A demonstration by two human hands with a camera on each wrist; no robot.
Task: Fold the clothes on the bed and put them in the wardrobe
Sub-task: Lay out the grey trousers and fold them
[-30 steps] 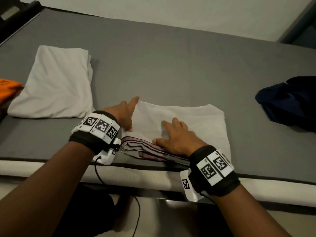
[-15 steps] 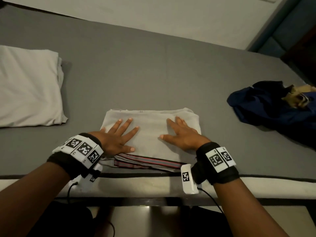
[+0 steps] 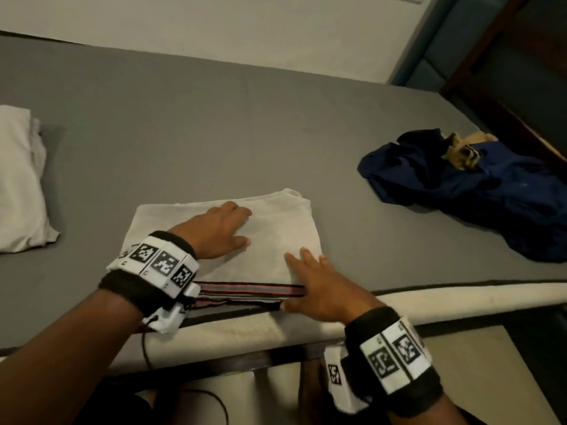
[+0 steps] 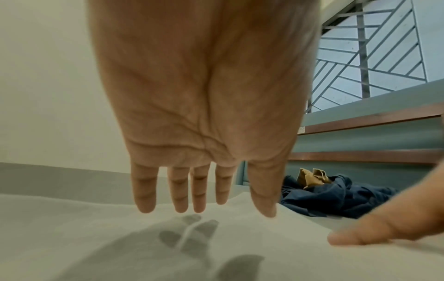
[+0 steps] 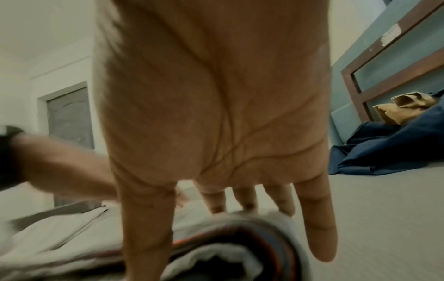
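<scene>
Nearest, the right hand (image 3: 319,286) is laid flat, fingers straight, at the near right corner of the folded grey garment (image 3: 276,237) near the bed (image 3: 184,118) edge. The left hand (image 3: 214,231) is spread flat on its top. The striped band is seen rolled in the right wrist view. Farther right, a crumpled blue garment (image 3: 478,191) is seen. No readable writing is seen.

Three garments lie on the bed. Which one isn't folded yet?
The navy garment at the right, a crumpled heap with a tan piece on it. The white one at the left and the grey one under both hands are flat, squared folds.
</scene>
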